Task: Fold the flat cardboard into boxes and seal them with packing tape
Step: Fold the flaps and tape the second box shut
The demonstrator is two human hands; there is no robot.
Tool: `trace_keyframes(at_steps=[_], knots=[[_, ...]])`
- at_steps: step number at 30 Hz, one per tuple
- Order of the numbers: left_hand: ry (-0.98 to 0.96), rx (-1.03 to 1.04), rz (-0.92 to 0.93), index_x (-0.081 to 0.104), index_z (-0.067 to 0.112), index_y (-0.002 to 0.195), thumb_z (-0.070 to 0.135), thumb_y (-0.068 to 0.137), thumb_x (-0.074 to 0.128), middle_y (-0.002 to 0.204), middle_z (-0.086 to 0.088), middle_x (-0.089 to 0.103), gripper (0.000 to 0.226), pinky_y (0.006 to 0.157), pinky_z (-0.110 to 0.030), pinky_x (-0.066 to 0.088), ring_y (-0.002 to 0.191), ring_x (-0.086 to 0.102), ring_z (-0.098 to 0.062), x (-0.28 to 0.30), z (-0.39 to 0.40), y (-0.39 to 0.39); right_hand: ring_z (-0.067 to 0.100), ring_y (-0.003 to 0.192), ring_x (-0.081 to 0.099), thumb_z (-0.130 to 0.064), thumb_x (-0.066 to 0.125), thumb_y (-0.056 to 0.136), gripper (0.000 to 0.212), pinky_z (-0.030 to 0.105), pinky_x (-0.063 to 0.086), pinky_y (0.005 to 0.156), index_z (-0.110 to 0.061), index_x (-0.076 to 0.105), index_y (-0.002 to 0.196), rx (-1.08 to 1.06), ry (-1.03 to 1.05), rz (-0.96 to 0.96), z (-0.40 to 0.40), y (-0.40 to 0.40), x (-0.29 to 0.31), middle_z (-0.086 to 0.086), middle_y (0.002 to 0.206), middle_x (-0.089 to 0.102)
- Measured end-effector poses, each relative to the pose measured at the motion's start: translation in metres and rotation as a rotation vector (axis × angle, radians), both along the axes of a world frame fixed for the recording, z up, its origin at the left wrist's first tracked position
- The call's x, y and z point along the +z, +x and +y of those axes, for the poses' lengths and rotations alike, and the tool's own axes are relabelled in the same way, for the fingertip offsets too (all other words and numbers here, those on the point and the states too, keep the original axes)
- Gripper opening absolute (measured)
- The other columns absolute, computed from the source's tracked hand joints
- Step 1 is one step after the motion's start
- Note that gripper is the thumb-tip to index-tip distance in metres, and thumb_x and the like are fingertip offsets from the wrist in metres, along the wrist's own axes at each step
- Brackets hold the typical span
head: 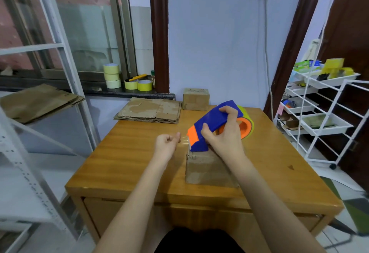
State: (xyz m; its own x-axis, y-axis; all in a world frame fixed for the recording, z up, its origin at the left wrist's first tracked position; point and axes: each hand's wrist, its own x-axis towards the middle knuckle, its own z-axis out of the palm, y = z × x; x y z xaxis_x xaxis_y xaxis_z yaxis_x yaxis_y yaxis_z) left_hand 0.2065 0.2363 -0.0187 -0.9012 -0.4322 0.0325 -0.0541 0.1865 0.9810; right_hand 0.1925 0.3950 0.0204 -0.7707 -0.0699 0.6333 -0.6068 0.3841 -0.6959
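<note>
A small folded cardboard box [207, 169] stands on the wooden table [123, 164] in front of me. My right hand [224, 136] grips a blue and orange tape dispenser [214, 121] with a yellow-green roll, its front end down on the box's far left top edge. My left hand [166, 143] hovers just left of the dispenser's mouth, fingers curled, thumb and forefinger pinching the clear tape end [184, 140]. A stack of flat cardboard [149, 110] lies at the table's far left. A finished small box [196, 99] sits at the far edge.
Rolls of yellow tape [112, 75] and a yellow utility knife [137, 77] rest on the window sill. More flat cardboard [38, 101] lies on a metal shelf at left. A white wire rack with trays [327, 112] stands right of the table.
</note>
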Motion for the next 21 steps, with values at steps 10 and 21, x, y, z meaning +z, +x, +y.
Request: trace_keyframes(at_steps=[10, 21], knots=[[0.193, 0.050, -0.014, 0.060, 0.009, 0.081, 0.034, 0.096, 0.052, 0.075, -0.009, 0.063, 0.030, 0.066, -0.031, 0.048, 0.072, 0.058, -0.016, -0.028, 0.019, -0.008, 0.017, 0.078, 0.058, -0.018, 0.072, 0.081, 0.051, 0.039, 0.054, 0.071, -0.023, 0.035, 0.115, -0.023, 0.025, -0.003, -0.002, 0.000, 0.001, -0.014, 0.081, 0.049], [0.068, 0.182, 0.053, 0.058, 0.013, 0.069, 0.034, 0.089, 0.064, 0.071, -0.001, 0.059, 0.030, 0.061, -0.023, 0.039, 0.070, 0.052, -0.011, -0.014, 0.009, -0.019, 0.010, 0.080, 0.057, -0.014, 0.072, 0.080, 0.054, 0.032, 0.053, 0.073, -0.027, 0.032, 0.113, -0.007, -0.037, -0.021, -0.002, -0.001, -0.001, -0.016, 0.086, 0.048]])
